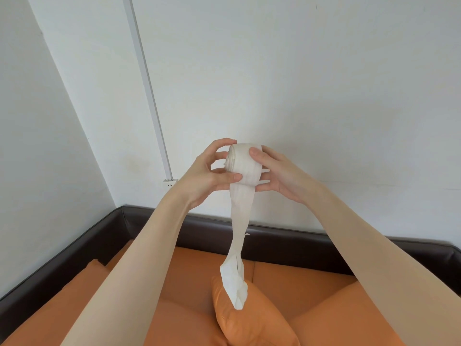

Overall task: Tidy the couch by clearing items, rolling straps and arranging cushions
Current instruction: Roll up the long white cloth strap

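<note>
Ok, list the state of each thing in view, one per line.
Strap: partly rolled, loose tail hanging down.
Left hand: grips the roll's end.
Right hand: grips the roll, thumb on top.
Cushion: lying on the couch seat, beneath the strap's tail.
Couch: orange seat, dark frame.

Left hand [209,173] and right hand [279,173] grip rolled strap [245,163] above couch [189,265].
</note>
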